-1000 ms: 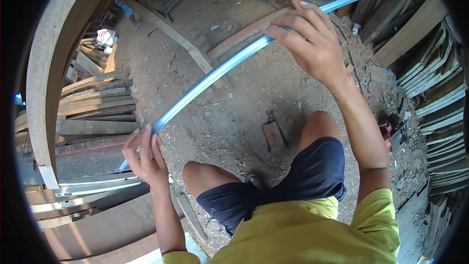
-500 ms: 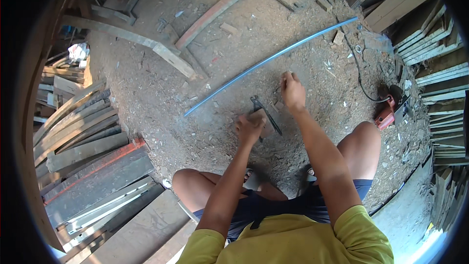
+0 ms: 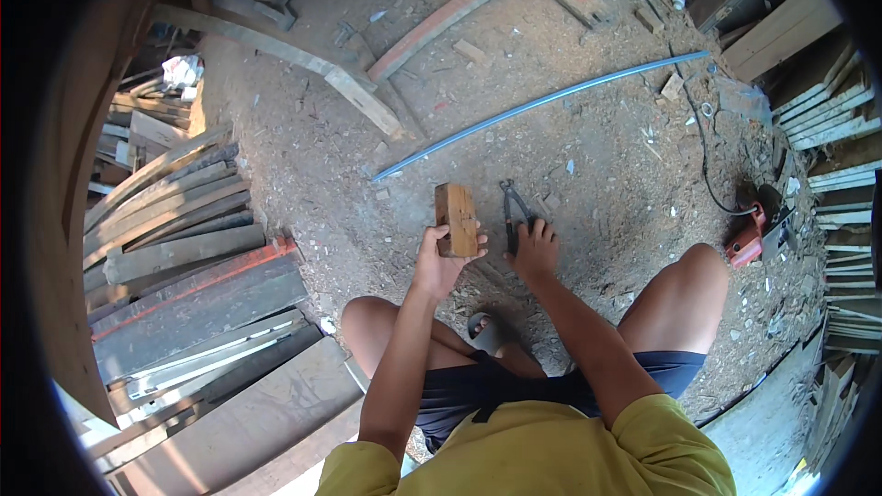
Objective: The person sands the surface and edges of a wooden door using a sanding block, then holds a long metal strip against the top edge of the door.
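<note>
My left hand [image 3: 435, 268] is closed around a brown wooden block [image 3: 455, 211], raised off the ground with its long side pointing away from me. Dark metal pincers [image 3: 508, 195] lie on the dirt just right of the block, jaws pointing away and handles spread apart. Over the near part of those handles is my right hand [image 3: 535, 255], its fingers curled down on them. The hand hides part of the right handle, so how firm the hold is cannot be seen.
Beyond my hands a long blue tube [image 3: 542, 103] lies across the dirt floor. A red power tool [image 3: 749, 237] with a black cord rests by my right knee. Stacked planks [image 3: 197, 312] line the left, more boards [image 3: 831, 101] the right. Wooden beams [image 3: 450, 18] lie at the far side.
My left hand has lifted and turned the wooden block, which now shows clearly. My right hand has come down and nearer to me, onto the pincers. The view has shifted slightly.
</note>
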Tool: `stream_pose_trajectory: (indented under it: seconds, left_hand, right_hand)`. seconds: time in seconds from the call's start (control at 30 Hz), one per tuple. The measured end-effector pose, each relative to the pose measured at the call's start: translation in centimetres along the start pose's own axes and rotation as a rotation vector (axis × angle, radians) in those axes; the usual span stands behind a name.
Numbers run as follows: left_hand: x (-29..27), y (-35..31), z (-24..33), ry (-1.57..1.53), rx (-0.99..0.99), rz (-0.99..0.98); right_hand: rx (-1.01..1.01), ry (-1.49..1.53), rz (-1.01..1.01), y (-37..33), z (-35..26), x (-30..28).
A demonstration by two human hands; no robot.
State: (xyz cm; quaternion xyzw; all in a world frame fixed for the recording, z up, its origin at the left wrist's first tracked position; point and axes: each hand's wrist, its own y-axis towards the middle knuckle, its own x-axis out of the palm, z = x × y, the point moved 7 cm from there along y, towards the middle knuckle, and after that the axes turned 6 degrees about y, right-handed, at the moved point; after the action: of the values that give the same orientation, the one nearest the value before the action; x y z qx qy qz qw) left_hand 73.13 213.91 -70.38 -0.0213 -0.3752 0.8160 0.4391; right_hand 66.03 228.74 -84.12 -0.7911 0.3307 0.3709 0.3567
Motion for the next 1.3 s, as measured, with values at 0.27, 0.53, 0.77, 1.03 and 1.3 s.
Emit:
stream_pose_trajectory:
  seconds: [0.27,0.53,0.77,1.03,1.3]
  left_hand:
    - [0.6,-11.6,8.5,0.105,0.317,0.128]
    - [2.4,-20.0,14.9,-0.023,0.478,0.075]
    - [4.2,-27.3,20.1,0.034,0.771,0.001]
    - [4.9,-32.1,20.3,0.011,0.851,0.008]
    - [4.8,-32.8,19.9,0.027,0.912,0.018]
  right_hand:
    - [0.103,-0.055,-0.108,2.2,0.4,1.7]
    - [0.004,1.270,-0.605,2.1,-5.6,-7.0]
    - [-0.915,0.294,-0.095,-11.9,-15.5,-34.6]
    - [-1.132,-0.215,0.254,-16.5,-20.7,-39.6]
    - [-1.188,-0.283,0.314,-17.6,-21.3,-39.2]
